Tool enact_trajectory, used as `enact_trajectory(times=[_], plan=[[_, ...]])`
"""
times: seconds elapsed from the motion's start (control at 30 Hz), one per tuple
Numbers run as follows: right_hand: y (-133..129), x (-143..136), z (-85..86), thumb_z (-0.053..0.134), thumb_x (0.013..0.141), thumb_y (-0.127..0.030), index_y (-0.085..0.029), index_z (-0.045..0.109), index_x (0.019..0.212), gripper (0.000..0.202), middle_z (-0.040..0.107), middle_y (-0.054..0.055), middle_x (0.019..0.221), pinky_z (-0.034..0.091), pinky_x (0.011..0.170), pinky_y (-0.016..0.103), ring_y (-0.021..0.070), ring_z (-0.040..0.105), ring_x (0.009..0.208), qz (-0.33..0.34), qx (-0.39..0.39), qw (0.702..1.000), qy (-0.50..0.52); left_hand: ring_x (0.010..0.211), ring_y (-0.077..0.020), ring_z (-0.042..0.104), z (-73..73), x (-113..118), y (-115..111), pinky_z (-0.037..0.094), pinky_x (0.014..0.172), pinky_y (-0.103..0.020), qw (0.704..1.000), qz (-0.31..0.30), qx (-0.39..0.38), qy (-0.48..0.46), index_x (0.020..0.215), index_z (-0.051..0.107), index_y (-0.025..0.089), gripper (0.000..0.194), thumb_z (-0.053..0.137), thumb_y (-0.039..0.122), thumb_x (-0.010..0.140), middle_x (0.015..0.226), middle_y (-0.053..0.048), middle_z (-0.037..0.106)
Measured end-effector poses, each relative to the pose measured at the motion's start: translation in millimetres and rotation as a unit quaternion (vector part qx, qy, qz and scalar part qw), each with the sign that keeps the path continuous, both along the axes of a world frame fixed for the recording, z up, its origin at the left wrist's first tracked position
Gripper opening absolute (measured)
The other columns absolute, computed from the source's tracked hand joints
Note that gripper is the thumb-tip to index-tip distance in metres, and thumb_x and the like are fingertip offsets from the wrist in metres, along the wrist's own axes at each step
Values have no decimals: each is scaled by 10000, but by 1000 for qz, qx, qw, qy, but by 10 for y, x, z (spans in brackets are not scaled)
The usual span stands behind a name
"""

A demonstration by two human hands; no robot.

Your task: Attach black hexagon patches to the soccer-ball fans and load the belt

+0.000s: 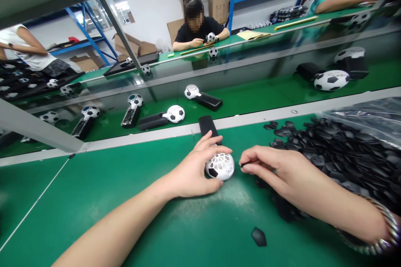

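Green tabletop [109,162]: spread across the lower half of the frame, kinda shiny near the middle.
Green strip past the rail [269,115]: crossing mid-frame, dotted with more ball-on-a-handle units [176,114] lying at all sorts of angles.
Black-piece heap [338,154]: hogging the right side of the frame, partly blocked by the right forearm.
Left hand [196,167]: angled in from the lower left, cupped round the ball end, fingers over the upper side, thumb along the lower edge. Definitely holding, not just hovering.
Right hand [275,167]: angled in from the lower right, thumb and forefinger pinched narrow on a little dark piece. Wearing a beaded bracelet [388,229], fwiw.
Soccer-ball gadget [224,167]: just below and right of frame centre. Long axis mostly up-down in the frame, with a lean: black handle up and slightly left, reaching over the rail, ball end down towards the middle of the tabletop. White open lattice on top, one black patch at lower left.
Loose black pentagon [259,237]: flat near the bottom of the frame, below and right of the ball, untouched.
Pinched black bit [244,165]: mostly hidden by fingertips, so can't tell the shape.
Gap to the ball: tiny, imo the bit to watch. Left hand nearer, already touching; right hand just beside the ball's right edge, roughly level, pinch facing left, not touching.
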State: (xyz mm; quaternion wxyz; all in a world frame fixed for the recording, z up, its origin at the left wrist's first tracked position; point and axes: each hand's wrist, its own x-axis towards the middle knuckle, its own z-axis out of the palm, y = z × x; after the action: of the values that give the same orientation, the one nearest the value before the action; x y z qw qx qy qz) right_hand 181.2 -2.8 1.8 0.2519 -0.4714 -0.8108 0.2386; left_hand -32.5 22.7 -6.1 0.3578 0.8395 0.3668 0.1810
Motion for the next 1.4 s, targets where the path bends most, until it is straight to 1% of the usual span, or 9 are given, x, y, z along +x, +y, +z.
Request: enact_trajectory(times=[0.17, 0.4, 0.53, 0.6, 0.7, 0.87, 1.0, 1.23, 1.4], plan=[[-15, 38, -41, 399, 892, -209, -262, 554, 1042, 222, 640, 19, 948, 492, 677, 273, 172, 610, 826, 30, 30, 999, -13, 1370, -271, 73, 6, 10, -4, 189, 1076, -499, 1000, 0, 2, 4, 1203, 469, 238, 619, 622, 129, 613, 1425, -81, 285], [-33, 20, -29, 454, 861, -228, -257, 658, 890, 208, 623, 59, 953, 490, 701, 330, 221, 590, 871, -28, 166, 986, 4, 1369, -267, 84, 4, 34, -33, 193, 1076, -499, 1000, 18, 3, 2, 1195, 474, 241, 609, 615, 124, 615, 1422, -82, 282], [-38, -71, -8, 517, 839, -280, -247, 618, 816, 108, 639, 5, 775, 486, 633, 270, 168, 597, 708, -35, -23, 994, 100, 1368, -274, 82, -4, 51, -47, 193, 1072, -516, 999, 35, -6, -1, 1190, 473, 253, 610, 612, 120, 611, 1433, -79, 256], [-39, -114, -24, 515, 834, -291, -223, 579, 761, 119, 627, -6, 708, 482, 600, 252, 156, 588, 660, -35, -126, 981, 141, 1370, -271, 71, -5, 61, -55, 190, 1074, -509, 999, 40, -13, -1, 1191, 470, 254, 608, 613, 123, 615, 1440, -78, 240], [-40, -148, -72, 504, 832, -292, -206, 543, 729, 139, 601, -8, 670, 478, 588, 243, 151, 581, 649, -33, -199, 962, 182, 1373, -264, 50, -9, 85, -70, 176, 1082, -498, 999, 46, -20, -5, 1190, 467, 237, 585, 625, 148, 634, 1441, -87, 238], [-45, -113, -108, 525, 828, -267, -232, 610, 874, 103, 643, 12, 828, 482, 680, 282, 170, 599, 760, -29, -150, 975, 158, 1374, -254, 48, -25, 126, -81, 161, 1086, -490, 997, 72, -29, -27, 1147, 496, 222, 479, 651, 277, 697, 1438, -101, 247], [-36, -73, -68, 539, 825, -274, -254, 669, 820, 132, 656, 8, 818, 464, 726, 309, 182, 596, 774, -22, -85, 989, 115, 1375, -241, 47, -30, 129, -76, 158, 1087, -485, 997, 71, -27, -29, 1141, 496, 233, 471, 654, 272, 700, 1431, -92, 267], [4, -106, -79, 573, 797, -281, -245, 678, 782, 112, 668, 1, 809, 471, 683, 285, 185, 601, 771, -30, -134, 981, 137, 1374, -258, 32, -57, 121, -76, 161, 1081, -502, 996, 72, -30, -33, 1149, 491, 235, 488, 666, 300, 698, 1441, -89, 244], [30, -128, -83, 556, 807, -247, -244, 675, 763, 127, 657, -12, 815, 449, 705, 270, 173, 599, 789, -14, -131, 982, 135, 1364, -254, 111, -64, 133, -57, 120, 1104, -487, 997, 56, -6, -55, 1108, 502, 196, 434, 656, 296, 714, 1286, -103, 455]])
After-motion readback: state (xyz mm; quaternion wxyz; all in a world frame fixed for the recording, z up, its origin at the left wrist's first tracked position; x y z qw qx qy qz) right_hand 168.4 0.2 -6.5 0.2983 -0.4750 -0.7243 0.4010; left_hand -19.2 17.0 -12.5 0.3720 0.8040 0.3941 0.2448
